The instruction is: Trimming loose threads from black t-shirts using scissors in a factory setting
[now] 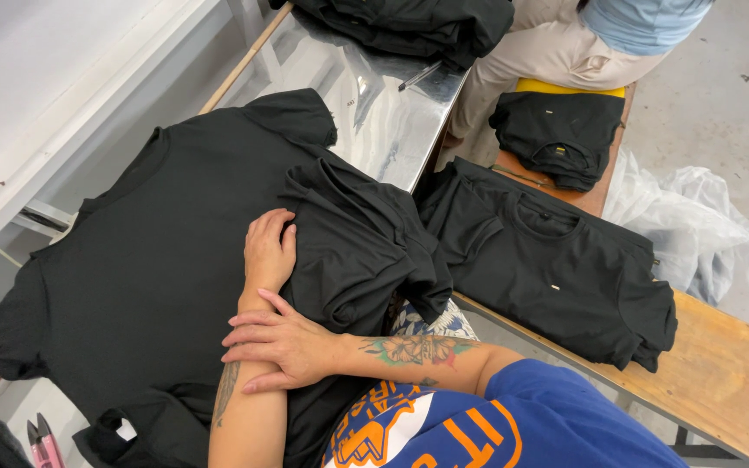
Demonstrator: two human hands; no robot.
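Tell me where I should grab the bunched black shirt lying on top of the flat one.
Probably take the bunched black shirt by its thick folded edge on the side nearest the bench, coming from the right. The folds stack up there, giving something to pinch. The left hand already rests on its other edge, and the right hand lies across the left forearm.

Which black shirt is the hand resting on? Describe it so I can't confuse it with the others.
On the shiny metal table a big black shirt lies spread flat. On its right side sits the bunched black shirt, touched by the left hand. It alone is heaped in loose folds; the others lie flat or neatly stacked.
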